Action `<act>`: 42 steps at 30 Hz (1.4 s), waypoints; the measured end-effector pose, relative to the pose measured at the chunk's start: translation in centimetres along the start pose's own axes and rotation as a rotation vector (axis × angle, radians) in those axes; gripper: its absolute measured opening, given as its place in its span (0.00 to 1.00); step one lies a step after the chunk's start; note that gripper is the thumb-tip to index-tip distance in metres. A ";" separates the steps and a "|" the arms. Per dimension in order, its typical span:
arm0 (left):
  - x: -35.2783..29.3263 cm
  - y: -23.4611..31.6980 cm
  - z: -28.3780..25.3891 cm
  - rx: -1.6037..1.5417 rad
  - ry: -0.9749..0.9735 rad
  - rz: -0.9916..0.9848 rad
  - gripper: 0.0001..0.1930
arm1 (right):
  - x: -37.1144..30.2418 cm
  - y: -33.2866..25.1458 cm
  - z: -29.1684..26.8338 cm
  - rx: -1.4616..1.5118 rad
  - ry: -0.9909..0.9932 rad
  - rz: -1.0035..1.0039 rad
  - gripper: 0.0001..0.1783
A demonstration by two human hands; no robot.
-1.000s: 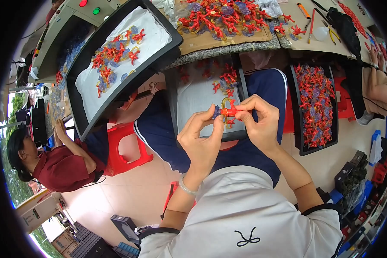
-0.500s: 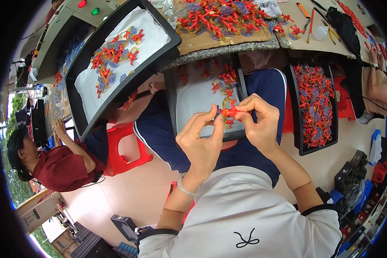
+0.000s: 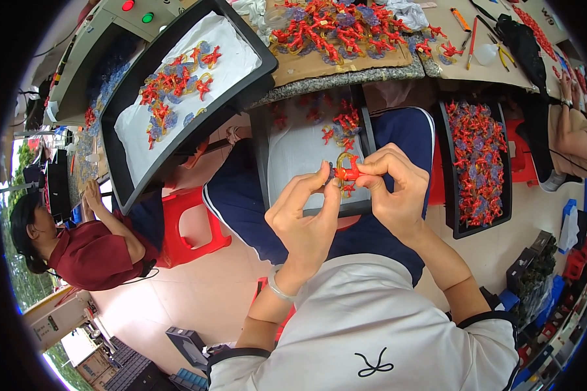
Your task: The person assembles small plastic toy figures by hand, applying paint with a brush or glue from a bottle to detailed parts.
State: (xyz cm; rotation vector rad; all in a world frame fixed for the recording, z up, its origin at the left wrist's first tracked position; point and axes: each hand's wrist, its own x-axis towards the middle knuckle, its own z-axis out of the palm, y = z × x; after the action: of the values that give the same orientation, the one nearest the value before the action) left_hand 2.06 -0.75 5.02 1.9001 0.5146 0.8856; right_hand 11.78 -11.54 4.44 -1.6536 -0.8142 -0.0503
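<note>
Above my lap, both hands meet on a small red plastic figure (image 3: 349, 174) with a yellow ring part and a purple piece at its left side. My left hand (image 3: 301, 215) is closed, thumb and forefinger pinching the purple end. Thumb and fingers of my right hand (image 3: 398, 189) grip the red end. Fingertips hide part of the figure. Beneath them, a black tray (image 3: 259, 146) lined with white sheet rests on my thighs. Several similar red, yellow and purple figures (image 3: 346, 120) lie toward its far right.
A heap of figures (image 3: 339, 29) covers the cardboard-topped bench ahead. To the left stands a white-lined black tray (image 3: 127, 189) with figures; a full black tray (image 3: 454, 225) is at right. Pliers (image 3: 504, 55) lie on the bench. A co-worker in dark red (image 3: 98, 257) sits left.
My right hand has shifted very slightly right, still gripping the red end. The left hand keeps its pinch, and the figure stays in nearly the same place.
</note>
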 end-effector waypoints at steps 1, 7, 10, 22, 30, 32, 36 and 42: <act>0.0 0.0 0.0 -0.001 -0.002 0.001 0.12 | 0.0 -0.1 0.0 -0.020 0.007 -0.027 0.09; -0.1 0.5 -0.4 0.014 -0.005 0.046 0.13 | 0.0 -0.9 -0.2 -0.043 0.039 -0.093 0.11; 0.1 1.4 -0.8 0.060 -0.026 0.083 0.13 | -0.1 -1.2 -0.3 -0.034 0.057 -0.110 0.13; 0.1 2.9 -1.4 0.024 -0.033 0.218 0.14 | -0.1 -2.9 -1.7 -0.080 0.049 -0.242 0.16; -0.8 0.7 -0.9 -0.233 -0.018 0.259 0.13 | -0.7 -2.5 -3.1 -0.263 -0.016 -0.576 0.19; -1.0 0.1 -0.8 -0.294 -0.001 0.245 0.12 | -1.0 -2.1 -3.2 -0.300 -0.047 -0.651 0.17; -1.5 -0.6 -0.6 -0.350 0.003 0.247 0.12 | -1.0 -1.4 -3.2 -0.348 -0.068 -0.729 0.14; -1.6 -1.3 -0.2 -0.333 -0.025 0.230 0.13 | -1.7 -0.4 -2.9 -0.366 -0.048 -0.699 0.16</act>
State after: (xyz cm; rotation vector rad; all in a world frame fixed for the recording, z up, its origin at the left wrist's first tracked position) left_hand 0.90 -1.10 3.32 1.6804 0.1217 1.0249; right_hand 11.45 -14.86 4.78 -1.6279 -1.4528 -0.6834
